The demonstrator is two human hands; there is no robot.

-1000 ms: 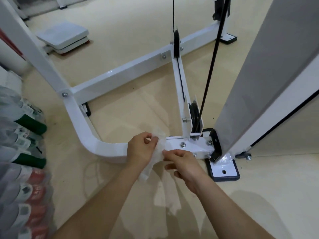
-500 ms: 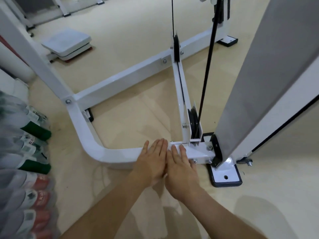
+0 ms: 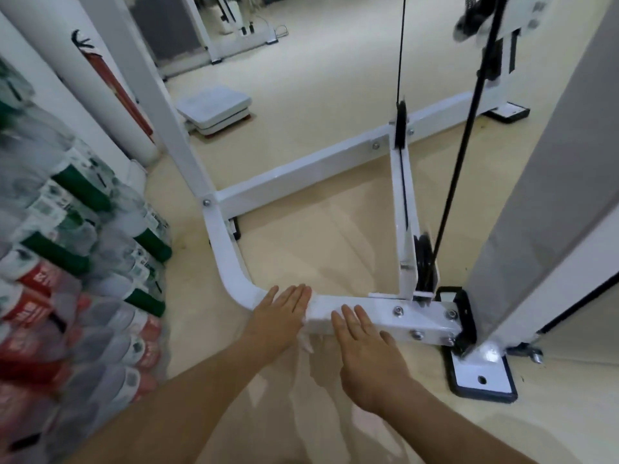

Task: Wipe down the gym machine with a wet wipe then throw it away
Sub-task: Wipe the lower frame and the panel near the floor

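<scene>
The gym machine's white base bar (image 3: 418, 321) runs along the floor and curves up to the left. A white wet wipe (image 3: 316, 314) lies draped over this bar, one corner hanging below. My left hand (image 3: 281, 316) presses flat on the wipe's left part near the bend, fingers straight. My right hand (image 3: 365, 346) lies flat beside it, fingers straight over the bar's near face and the wipe's right part. Most of the wipe is hidden under the hands.
Stacked packs of bottled water (image 3: 77, 279) fill the left side. A pulley (image 3: 423, 262) and black cable (image 3: 459, 155) rise just right of my hands. A grey shroud (image 3: 542, 182) and bolted foot plate (image 3: 482, 376) stand at right. A white scale (image 3: 214, 110) sits on the floor beyond.
Both hands went from pinching the wipe to pressing flat on it. They have since spread apart, the left sliding toward the bend. My view has tilted upward.
</scene>
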